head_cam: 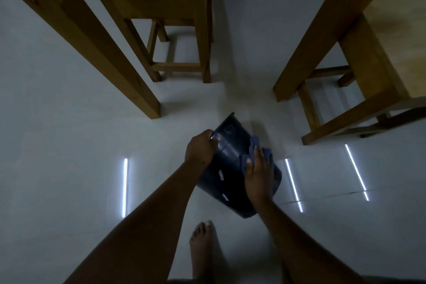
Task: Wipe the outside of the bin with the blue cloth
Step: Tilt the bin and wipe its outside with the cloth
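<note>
A dark blue plastic bin point(230, 166) lies tipped on the white floor in the lower middle of the head view, its base end pointing away from me. My left hand point(201, 150) grips the bin's far left edge and holds it steady. My right hand point(258, 173) lies flat on the bin's upper right side and presses the crumpled blue cloth point(254, 145) against the outer wall. Part of the cloth is hidden under my fingers.
A wooden stool point(175, 30) stands beyond the bin, a thick wooden table leg point(92, 44) to the left, and a wooden chair or bench point(359, 71) to the right. My bare foot point(205, 244) rests on the glossy floor just below the bin.
</note>
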